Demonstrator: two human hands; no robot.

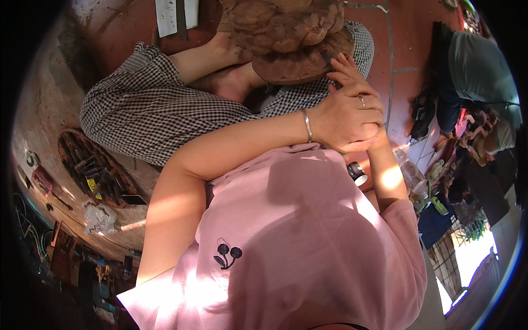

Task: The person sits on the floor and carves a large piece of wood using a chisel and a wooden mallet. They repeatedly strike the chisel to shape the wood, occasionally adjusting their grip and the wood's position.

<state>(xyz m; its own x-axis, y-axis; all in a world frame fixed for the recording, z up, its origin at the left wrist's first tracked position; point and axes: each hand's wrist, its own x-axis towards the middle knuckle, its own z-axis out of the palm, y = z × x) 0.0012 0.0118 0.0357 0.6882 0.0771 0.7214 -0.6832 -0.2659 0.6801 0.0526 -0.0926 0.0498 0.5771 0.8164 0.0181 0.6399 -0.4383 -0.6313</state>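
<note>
Head view: a knobbly, lobed brown wooden carving is standing at twelve o'clock, against checked trousers. At two o'clock, the left hand is folding its grip over the right hand, whose fingers are spreading loosely near the carving, contact unclear. At nine o'clock, a shallow oval tray is holding dark, slender tools; at eight, a crinkled clear bag is lying.

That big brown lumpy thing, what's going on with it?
Someone in a pink shirt sits with a brown carved piece in front of them. Their left hand curls over their right hand, which points toward the piece; whether it touches, I can't tell. Dark tools lie off left.
</note>
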